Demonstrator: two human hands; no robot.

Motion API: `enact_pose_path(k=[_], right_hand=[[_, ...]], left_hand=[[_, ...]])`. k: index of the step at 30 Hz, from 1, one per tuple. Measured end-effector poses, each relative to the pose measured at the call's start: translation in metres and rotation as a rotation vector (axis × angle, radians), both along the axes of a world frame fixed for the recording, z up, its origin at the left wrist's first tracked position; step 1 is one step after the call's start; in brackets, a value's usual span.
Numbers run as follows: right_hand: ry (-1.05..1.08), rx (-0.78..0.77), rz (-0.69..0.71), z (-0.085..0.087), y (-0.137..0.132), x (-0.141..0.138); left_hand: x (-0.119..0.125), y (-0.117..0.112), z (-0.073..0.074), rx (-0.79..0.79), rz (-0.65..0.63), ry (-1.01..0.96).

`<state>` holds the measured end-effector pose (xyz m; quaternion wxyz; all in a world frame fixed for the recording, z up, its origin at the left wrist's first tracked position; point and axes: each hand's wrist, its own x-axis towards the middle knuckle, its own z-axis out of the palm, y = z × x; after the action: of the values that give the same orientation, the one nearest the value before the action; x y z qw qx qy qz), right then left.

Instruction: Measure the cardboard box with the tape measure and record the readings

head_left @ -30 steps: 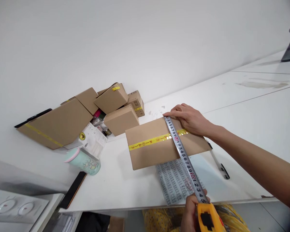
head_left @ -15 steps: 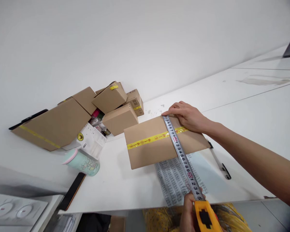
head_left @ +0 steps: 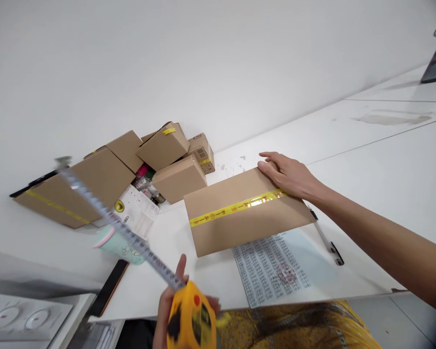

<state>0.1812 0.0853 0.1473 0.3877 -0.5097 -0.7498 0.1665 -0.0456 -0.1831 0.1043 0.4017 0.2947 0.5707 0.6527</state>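
The yellow tape measure [head_left: 192, 317] is wrapped in the left hand [head_left: 164, 306], one finger stuck up. Its metal strip [head_left: 141, 248] has been swung off the box [head_left: 218, 238] to the left, so no number can be read there now. The box is still touched by the right hand [head_left: 288, 175]; whether it is pinched cannot be told. On the white table [head_left: 356, 182], a printed sheet [head_left: 259, 274] is partly hidden by the box.
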Motion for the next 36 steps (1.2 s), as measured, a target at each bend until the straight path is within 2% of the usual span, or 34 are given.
enact_pose_path(k=[2, 4, 7, 10, 14, 18, 20, 22, 24, 25, 28, 30, 32, 34, 36], right_hand=[[-0.009, -0.048, -0.041, 0.001, -0.006, 0.002], [-0.001, -0.039, -0.049, 0.003, -0.012, 0.006], [0.069, 0.038, -0.013, 0.006, -0.015, 0.011], [0.207, 0.175, 0.068, -0.001, -0.003, 0.01], [0.357, 0.314, 0.19, -0.032, 0.027, 0.001], [0.361, 0.283, 0.169, -0.073, 0.051, -0.002], [0.33, 0.249, 0.162, -0.088, 0.055, 0.0], [0.262, 0.207, 0.186, -0.095, 0.054, 0.003], [0.196, 0.17, 0.188, -0.09, 0.048, 0.006], [0.2, 0.157, 0.169, -0.082, 0.044, 0.008], [0.447, 0.098, 0.124, -0.039, 0.026, 0.013], [0.708, 0.0, 0.218, -0.007, 0.011, 0.018], [0.823, -0.059, 0.291, 0.018, -0.007, 0.026], [0.823, -0.056, 0.293, 0.029, -0.025, 0.038], [0.785, -0.04, 0.23, 0.025, -0.042, 0.05]], left_hand=[[-0.007, 0.012, 0.002, 0.032, 0.019, 0.026], [-0.009, 0.024, 0.0, 0.022, -0.037, -0.003], [-0.009, 0.04, -0.004, 0.065, -0.048, 0.0], [-0.011, 0.057, -0.006, 0.114, -0.044, 0.073], [-0.016, 0.093, -0.015, 0.075, -0.108, 0.158], [-0.019, 0.125, -0.03, 0.04, -0.136, 0.159], [-0.02, 0.131, -0.033, 0.032, -0.135, 0.154], [-0.019, 0.128, -0.031, 0.026, -0.121, 0.168], [-0.016, 0.115, -0.023, 0.011, -0.105, 0.225], [-0.014, 0.106, -0.019, -0.003, -0.11, 0.267], [-0.004, 0.076, -0.013, -0.053, -0.235, 0.403], [0.004, 0.06, -0.017, -0.079, -0.409, 0.476], [0.011, 0.05, -0.027, -0.113, -0.606, 0.543], [0.017, 0.044, -0.038, -0.175, -0.757, 0.613], [0.024, 0.041, -0.046, -0.261, -0.833, 0.686]])
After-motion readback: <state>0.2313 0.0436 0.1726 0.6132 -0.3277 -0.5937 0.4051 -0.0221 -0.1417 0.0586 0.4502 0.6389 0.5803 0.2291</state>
